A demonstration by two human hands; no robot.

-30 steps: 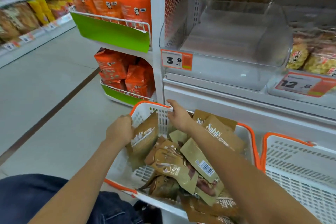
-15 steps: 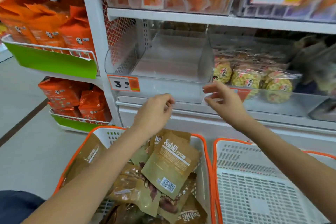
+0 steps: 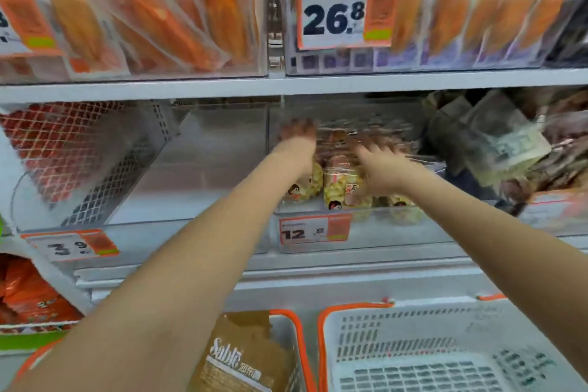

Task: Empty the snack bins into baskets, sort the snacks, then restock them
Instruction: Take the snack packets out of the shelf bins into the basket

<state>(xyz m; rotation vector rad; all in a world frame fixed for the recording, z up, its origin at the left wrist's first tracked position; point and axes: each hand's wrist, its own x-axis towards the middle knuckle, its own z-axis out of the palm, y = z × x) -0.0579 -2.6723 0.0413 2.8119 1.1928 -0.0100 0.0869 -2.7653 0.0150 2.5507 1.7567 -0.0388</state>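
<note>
**Hands in the second bin, empty basket waiting below**

Baskets come nearest: the left basket (image 3: pixel 294 340), orange-rimmed, already holds brown pouches (image 3: pixel 245 356), one printed "Sablé", and the white basket (image 3: pixel 413 347) just beside it on the right shows only its bare slotted floor. That empty one looks like the right destination for the next load, so the two snacks stay apart for sorting.

Above them, two price tags read "3.9" (image 3: pixel 71 247) on the clear bin (image 3: pixel 203 169) that shows no stock, and "12.8" (image 3: pixel 313 230) on the next bin (image 3: pixel 381 226), where the yellow snack bags (image 3: pixel 342 189) lie.

Both arms reach into that bin. The left hand (image 3: pixel 297 134) is deep at the back over the bags; blur hides whether its fingers curl on anything. The right hand (image 3: pixel 380 165) lies spread, fingers straight, on top of the pile. A good sweep would probably gather from the rear toward the front lip with both hands, lifting in modest bunches, since the slick bags may slide off and drop between the baskets.

Farthest, the upper shelf carries a "26.8" tag (image 3: pixel 343 9); its smaller print is unreadable.
</note>
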